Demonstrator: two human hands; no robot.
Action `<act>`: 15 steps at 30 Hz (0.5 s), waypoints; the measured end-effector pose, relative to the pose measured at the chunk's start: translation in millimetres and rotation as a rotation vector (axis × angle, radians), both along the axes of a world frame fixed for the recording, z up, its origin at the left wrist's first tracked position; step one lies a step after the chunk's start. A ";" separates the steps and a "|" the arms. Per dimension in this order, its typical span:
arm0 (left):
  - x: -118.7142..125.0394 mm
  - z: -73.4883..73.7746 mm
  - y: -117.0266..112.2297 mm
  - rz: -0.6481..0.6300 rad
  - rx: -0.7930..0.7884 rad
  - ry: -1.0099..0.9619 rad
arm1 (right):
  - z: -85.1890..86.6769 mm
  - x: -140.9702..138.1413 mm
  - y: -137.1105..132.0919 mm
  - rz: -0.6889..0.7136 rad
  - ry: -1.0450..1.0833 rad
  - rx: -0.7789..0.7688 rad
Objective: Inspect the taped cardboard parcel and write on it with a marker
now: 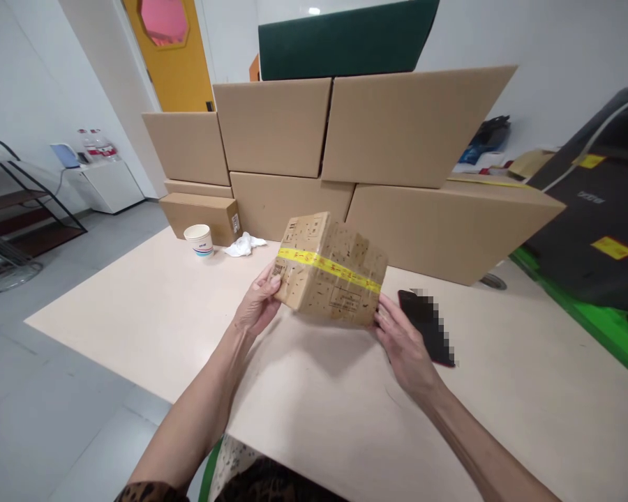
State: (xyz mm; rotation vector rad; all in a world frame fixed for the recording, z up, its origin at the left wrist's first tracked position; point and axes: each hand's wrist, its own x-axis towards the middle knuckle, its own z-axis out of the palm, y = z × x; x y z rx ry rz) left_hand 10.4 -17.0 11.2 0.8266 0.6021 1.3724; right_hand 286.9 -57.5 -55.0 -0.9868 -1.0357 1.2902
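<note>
both hands, left hand (259, 303) and right hand (405, 345), are gripping the taped box (329, 272) above the table (136, 314); inspection under way, next calling for turning it.

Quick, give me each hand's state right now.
Left hand: closed on the left end of the small taped box.
Right hand: gripping the box's right end.

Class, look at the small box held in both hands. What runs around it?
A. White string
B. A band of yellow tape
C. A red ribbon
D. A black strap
B: a band of yellow tape crosses the faces of the small box held between the left hand and right hand.
</note>
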 end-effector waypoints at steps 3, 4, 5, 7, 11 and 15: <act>5.3 1.9 -6.9 -0.026 0.000 0.002 | -3.8 -0.6 -1.1 0.067 -0.076 0.024; 6.9 1.9 -8.9 -0.041 -0.004 0.013 | -4.6 -0.9 -1.6 0.072 -0.111 0.029; 8.2 1.6 -10.8 -0.061 -0.006 0.027 | -5.0 -1.3 -2.2 0.058 -0.155 0.034; 10.1 0.8 -14.3 -0.117 0.011 0.057 | -3.9 -2.0 -4.3 0.006 -0.268 0.067; 12.8 -0.8 -20.8 -0.284 0.072 0.119 | 1.8 -4.4 -12.5 0.013 -0.416 0.192; 15.5 -0.8 -23.5 -0.342 0.083 0.119 | 0.5 -6.8 -17.4 0.071 -0.297 0.173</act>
